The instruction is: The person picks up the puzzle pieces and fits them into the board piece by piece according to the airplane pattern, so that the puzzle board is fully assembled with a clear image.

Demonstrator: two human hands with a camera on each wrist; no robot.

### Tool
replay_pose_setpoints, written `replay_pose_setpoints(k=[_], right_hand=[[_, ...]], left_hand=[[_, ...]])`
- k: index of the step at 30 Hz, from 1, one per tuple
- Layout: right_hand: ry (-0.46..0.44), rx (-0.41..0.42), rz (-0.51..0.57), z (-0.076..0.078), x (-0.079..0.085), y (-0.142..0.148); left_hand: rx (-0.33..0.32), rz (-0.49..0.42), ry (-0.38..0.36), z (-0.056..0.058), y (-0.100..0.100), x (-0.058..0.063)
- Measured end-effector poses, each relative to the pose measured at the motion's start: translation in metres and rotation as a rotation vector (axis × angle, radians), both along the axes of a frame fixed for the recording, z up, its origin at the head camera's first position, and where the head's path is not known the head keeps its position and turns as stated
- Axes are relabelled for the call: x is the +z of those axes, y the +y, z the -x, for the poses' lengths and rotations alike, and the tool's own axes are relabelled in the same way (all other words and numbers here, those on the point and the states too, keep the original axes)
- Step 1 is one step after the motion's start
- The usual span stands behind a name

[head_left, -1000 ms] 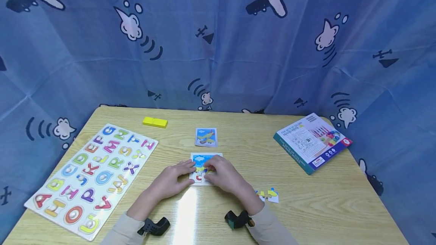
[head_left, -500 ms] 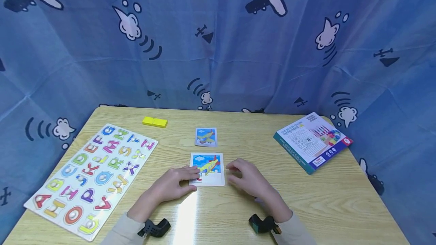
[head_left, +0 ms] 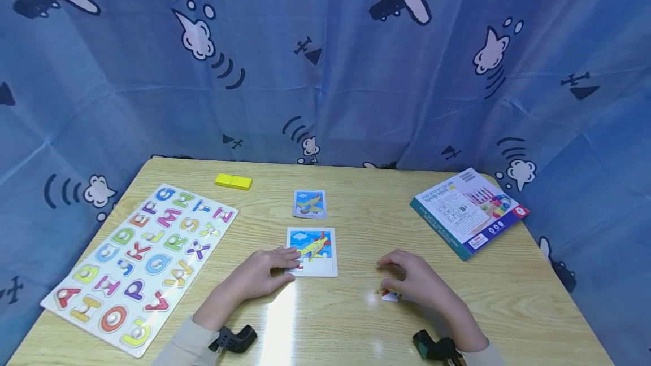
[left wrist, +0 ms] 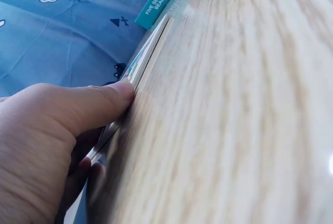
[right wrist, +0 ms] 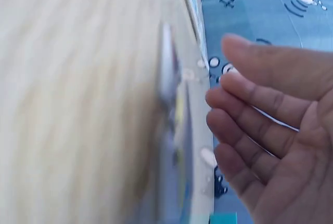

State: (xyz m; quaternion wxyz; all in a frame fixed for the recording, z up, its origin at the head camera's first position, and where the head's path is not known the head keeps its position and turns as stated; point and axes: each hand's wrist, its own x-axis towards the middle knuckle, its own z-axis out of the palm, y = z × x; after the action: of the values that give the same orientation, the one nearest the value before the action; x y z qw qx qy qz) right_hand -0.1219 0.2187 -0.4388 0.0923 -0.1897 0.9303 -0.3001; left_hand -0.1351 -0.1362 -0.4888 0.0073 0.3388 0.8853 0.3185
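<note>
A square jigsaw board [head_left: 321, 268] with a white border carries a yellow airplane picture on blue, its lower strip bare white. My left hand [head_left: 254, 277] rests on the board's left side, fingers lying over its edge. The left wrist view shows that thumb [left wrist: 106, 104] against the board's near edge. To the right, my right hand [head_left: 421, 282] hovers with loosely bent fingers over loose jigsaw pieces [head_left: 390, 296], partly hidden beneath it. Nothing sits between its fingers in the right wrist view, where the pieces [right wrist: 167, 73] look blurred. Behind the board lies a small airplane picture card [head_left: 309, 204].
On the left lies a large alphabet peg board [head_left: 168, 225] with colourful letters. A yellow block [head_left: 233, 181] is near the back edge. At the back right is a teal-sided box [head_left: 468, 213]. A blue airplane-print curtain [head_left: 325, 72] hangs behind the table.
My right hand has left the board and moved right to above the loose pieces. More of the airplane picture on the board now shows. My left hand has stayed at the board's left side.
</note>
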Motion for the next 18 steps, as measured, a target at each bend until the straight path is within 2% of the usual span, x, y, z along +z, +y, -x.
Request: replay_pose_setpoints(k=[3, 10, 18], right_hand=[[-0.012, 0.022, -0.021, -0.005, -0.002, 0.011], [0.026, 0.089, -0.052, -0.012, -0.008, 0.024], [0.048, 0.1, -0.044, -0.014, -0.016, 0.024]], left_hand=[[0.005, -0.009, -0.019, 0.0, 0.0, 0.0], [0.01, -0.017, -0.032, 0.0, 0.0, 0.0], [0.01, -0.02, -0.053, 0.0, 0.001, 0.002]])
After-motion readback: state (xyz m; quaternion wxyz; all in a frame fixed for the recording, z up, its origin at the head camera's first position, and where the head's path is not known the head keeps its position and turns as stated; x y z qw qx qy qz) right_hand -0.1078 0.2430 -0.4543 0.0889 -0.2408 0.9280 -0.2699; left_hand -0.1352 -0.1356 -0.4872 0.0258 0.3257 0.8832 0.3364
